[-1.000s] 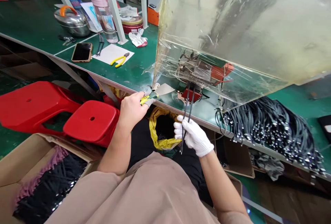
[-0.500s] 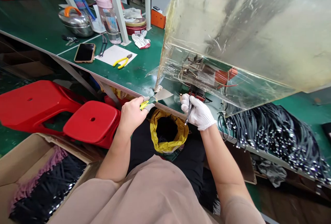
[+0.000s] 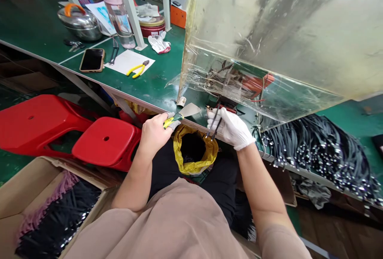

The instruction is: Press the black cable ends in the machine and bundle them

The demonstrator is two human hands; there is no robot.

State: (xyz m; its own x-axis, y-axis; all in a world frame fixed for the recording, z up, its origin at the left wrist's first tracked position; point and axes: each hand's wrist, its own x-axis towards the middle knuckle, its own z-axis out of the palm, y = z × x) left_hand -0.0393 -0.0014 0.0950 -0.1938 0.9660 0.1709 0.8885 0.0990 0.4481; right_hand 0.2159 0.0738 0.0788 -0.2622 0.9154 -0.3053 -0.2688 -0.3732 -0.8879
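Note:
My left hand (image 3: 157,133) is closed round the yellow-and-green handle of a putty knife (image 3: 191,110), its flat metal blade pointing right over the bench edge. Finger covers show on some of its fingertips. In a white knitted glove, my right hand (image 3: 231,128) pinches black cables (image 3: 213,126), whose ends hang below the fingers. Just beyond that hand, a small red device (image 3: 229,108) sits partly hidden under a clear, stained plastic shield (image 3: 239,87). Below and between both hands stands a bin lined with a yellow bag (image 3: 196,166).
A large heap of black cables (image 3: 317,151) lies on the green bench at right. Yellow-handled cutters (image 3: 138,69), a phone (image 3: 92,60) and a bottle (image 3: 118,16) are farther left. Red stools (image 3: 106,141) and a cardboard box (image 3: 26,183) of cables stand at lower left.
The cables in my right hand have spread into two separate strands, and that hand has shifted slightly right. My left hand keeps hold of the putty knife. The view has shifted a little.

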